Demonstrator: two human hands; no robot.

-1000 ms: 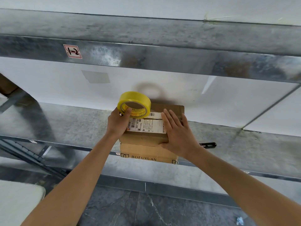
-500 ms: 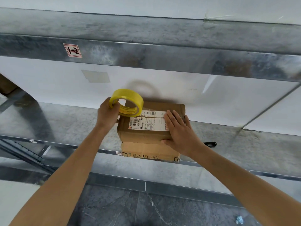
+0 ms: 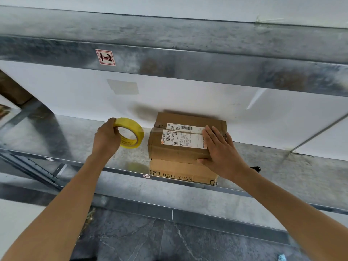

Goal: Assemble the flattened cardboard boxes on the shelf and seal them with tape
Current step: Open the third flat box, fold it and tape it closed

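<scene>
A closed brown cardboard box (image 3: pixel 175 153) with a white shipping label on top and BOFUYUAN printed on its front stands on the metal shelf (image 3: pixel 75 140). Clear tape runs along its top seam. My right hand (image 3: pixel 220 149) lies flat on the box's right top, fingers straight, thumb at the front edge. My left hand (image 3: pixel 107 138) grips a yellow tape roll (image 3: pixel 131 135) left of the box, just above the shelf, apart from the box.
A black object (image 3: pixel 255 168) lies on the shelf behind my right wrist, mostly hidden. A second metal shelf (image 3: pixel 188 59) with a red-framed label runs overhead. A white wall backs the shelf. Grey stone floor lies below.
My left hand has carried the yellow tape roll off the box's top, leftward and down toward the shelf. My right hand stays flat on the box.
</scene>
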